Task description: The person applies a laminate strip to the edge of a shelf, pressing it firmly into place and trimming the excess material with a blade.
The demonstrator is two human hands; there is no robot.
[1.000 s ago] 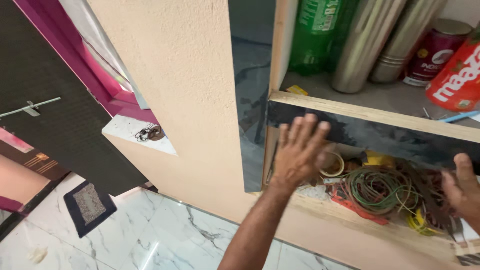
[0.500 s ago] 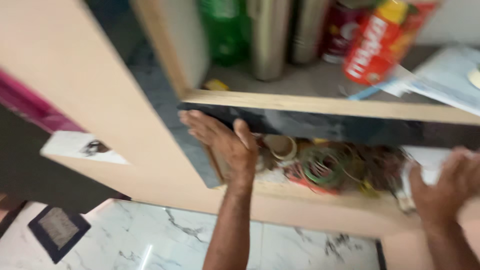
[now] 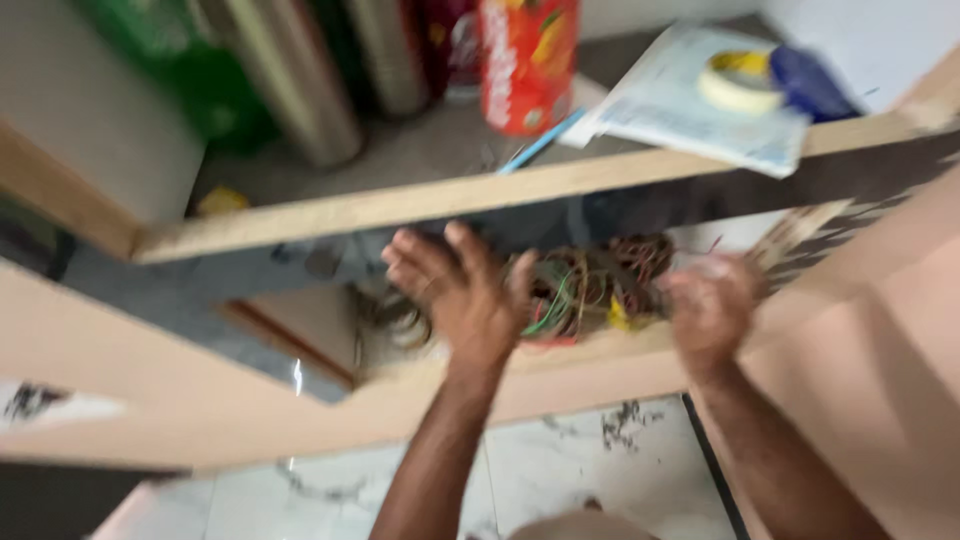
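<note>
My left hand [image 3: 462, 290] is raised with its fingers spread in front of the lower shelf, just left of a tangle of coloured wires [image 3: 590, 290]. It holds nothing. My right hand [image 3: 712, 305] hovers at the right end of that tangle, fingers curled; motion blur hides whether it grips anything. The wire pile is green, red, brown and yellow, and lies on the lower wooden shelf [image 3: 600, 360] between my two hands.
The upper shelf [image 3: 400, 205] carries a green bottle [image 3: 180, 70], steel flasks [image 3: 290, 75], a red carton [image 3: 527, 60], papers [image 3: 690, 110] and a tape roll [image 3: 738, 80]. White marble floor [image 3: 590, 470] lies below. A wooden panel [image 3: 120, 390] juts out at the left.
The view has swung right and closer to the shelves. My left hand has moved right toward the wires, and my right hand has come inward to the wire pile's right end.
</note>
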